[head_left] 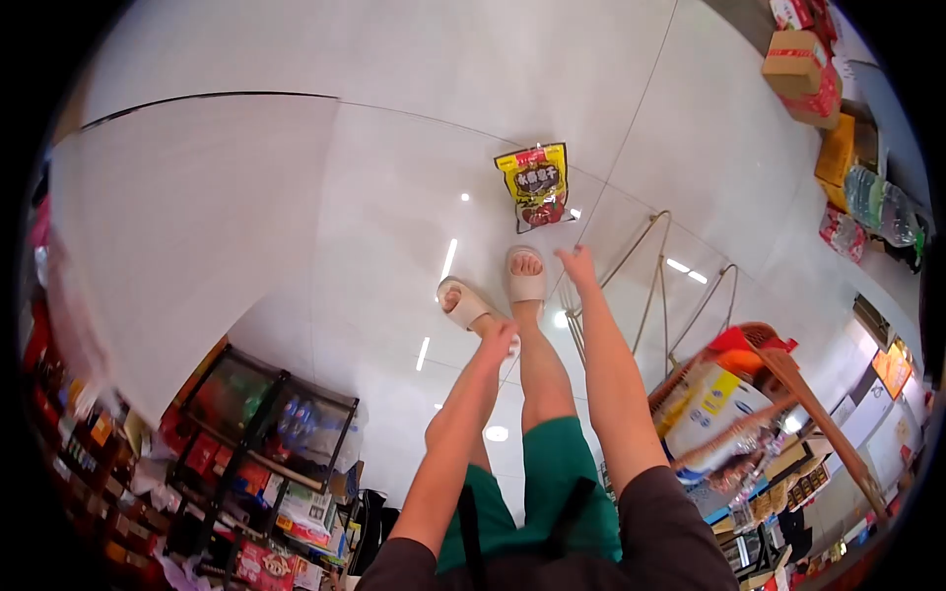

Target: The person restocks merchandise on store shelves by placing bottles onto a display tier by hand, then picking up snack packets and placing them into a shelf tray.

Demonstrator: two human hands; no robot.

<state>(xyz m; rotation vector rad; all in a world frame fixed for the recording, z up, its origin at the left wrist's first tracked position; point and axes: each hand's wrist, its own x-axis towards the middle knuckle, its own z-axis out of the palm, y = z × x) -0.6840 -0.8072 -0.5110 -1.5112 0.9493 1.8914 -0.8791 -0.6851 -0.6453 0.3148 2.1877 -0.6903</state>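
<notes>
A yellow and red snack bag (537,187) lies on the pale tiled floor in front of my sandalled feet. My right hand (576,266) hangs just below the bag's lower right corner, apart from it, fingers spread and holding nothing. Over the shin near the left sandal (465,303) is my left hand (501,341), its fingers curled; whether anything is inside them is too small to tell. The right sandal (526,275) stands between my two hands, close under the bag.
A wicker basket (729,433) of packaged goods is at the right, beside thin metal legs (645,286). Cardboard boxes (794,64) and plastic bottles (882,205) line the upper right. A black rack (266,414) with goods stands at the lower left.
</notes>
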